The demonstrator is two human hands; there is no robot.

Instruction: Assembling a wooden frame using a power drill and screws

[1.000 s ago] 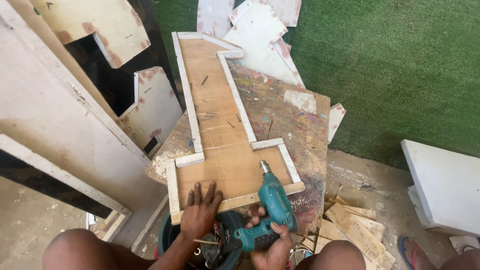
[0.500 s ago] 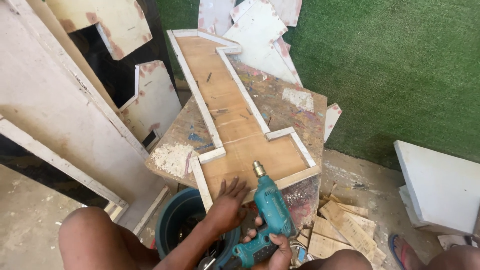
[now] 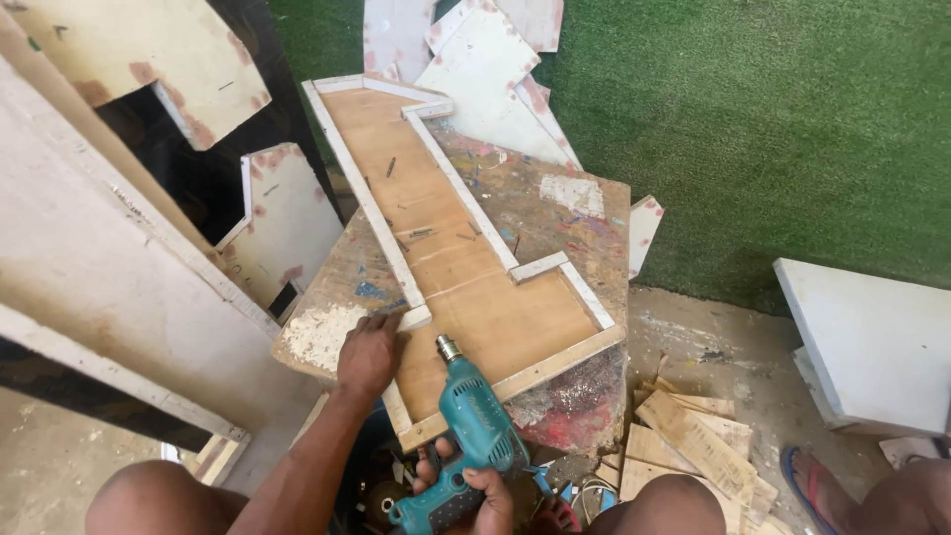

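Bare arms and knees, no sleeves; a red flip-flop [image 3: 814, 485] on one foot

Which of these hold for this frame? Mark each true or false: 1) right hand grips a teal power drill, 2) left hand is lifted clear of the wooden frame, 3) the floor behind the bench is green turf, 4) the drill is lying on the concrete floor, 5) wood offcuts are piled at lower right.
1) True: the right hand grips the teal power drill.
2) False: the left hand rests flat on the corner of the wooden frame.
3) True: green turf lies behind the paint-stained workbench.
4) False: the drill is held up, its chuck pointing at the frame's near panel.
5) True: wood offcuts lie piled on the concrete floor.
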